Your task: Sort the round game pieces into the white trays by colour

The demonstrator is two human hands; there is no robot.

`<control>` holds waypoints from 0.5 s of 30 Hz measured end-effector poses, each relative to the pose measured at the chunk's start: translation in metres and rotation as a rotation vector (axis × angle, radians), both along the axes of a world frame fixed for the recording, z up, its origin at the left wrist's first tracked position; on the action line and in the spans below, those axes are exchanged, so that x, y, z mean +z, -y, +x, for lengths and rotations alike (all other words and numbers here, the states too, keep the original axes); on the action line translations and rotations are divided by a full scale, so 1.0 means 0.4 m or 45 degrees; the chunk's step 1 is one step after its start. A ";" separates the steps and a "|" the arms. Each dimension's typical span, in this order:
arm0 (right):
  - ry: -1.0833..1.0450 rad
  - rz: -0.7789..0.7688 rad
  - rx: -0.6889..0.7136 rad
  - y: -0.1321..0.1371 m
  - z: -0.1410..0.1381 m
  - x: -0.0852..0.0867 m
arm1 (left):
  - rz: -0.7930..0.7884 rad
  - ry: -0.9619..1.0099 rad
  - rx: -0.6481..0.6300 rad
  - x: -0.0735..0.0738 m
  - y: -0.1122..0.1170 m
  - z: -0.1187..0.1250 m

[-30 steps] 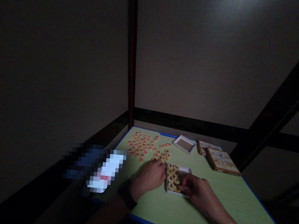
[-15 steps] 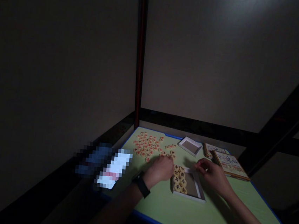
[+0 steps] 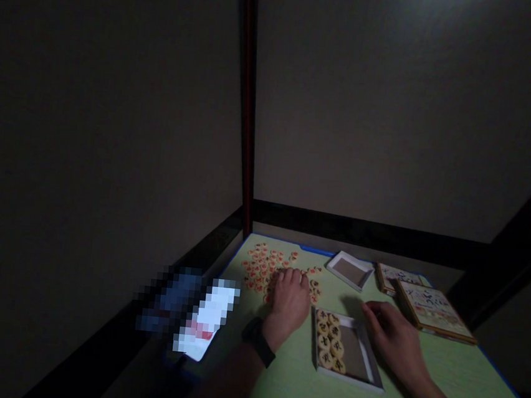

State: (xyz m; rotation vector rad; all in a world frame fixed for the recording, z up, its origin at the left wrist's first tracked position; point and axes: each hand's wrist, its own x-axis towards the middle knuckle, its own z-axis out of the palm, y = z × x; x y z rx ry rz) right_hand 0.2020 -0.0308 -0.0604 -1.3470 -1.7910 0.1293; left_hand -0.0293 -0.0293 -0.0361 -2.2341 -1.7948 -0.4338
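Note:
My left hand (image 3: 291, 298), with a dark watch (image 3: 258, 341) on its wrist, reaches palm down over loose round xiangqi pieces (image 3: 261, 267). Its fingers look somewhat apart, and their tips are hidden among the pieces. A shallow white box (image 3: 349, 379) lies nearer to me, two columns of black-marked pieces (image 3: 324, 342) filling its left side. The grey bottom shows on its right side. Just beyond the box's right rim, my right hand (image 3: 393, 339) is curled, thumb and fingers close together. Whatever they may hold cannot be made out.
Behind the box lies another shallow white tray (image 3: 350, 271). Two printed boxes (image 3: 433, 309) lie at the back right of the green table (image 3: 290, 383). A blurred-out phone (image 3: 207, 318) sits at the left edge. Walls (image 3: 372, 109) close in behind and on the left.
My left hand has moved from the box's left edge out over the loose pieces. My right hand stays by the box's right side, its fingers lower. The view has shifted slightly.

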 end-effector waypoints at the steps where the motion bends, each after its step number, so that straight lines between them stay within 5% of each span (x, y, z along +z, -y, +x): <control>1: 0.017 0.008 0.028 0.003 0.001 -0.001 | 0.002 -0.008 0.007 -0.007 0.000 -0.001; 15: 0.075 0.090 0.209 0.031 -0.016 0.009 | -0.088 -0.102 -0.005 -0.029 -0.005 0.000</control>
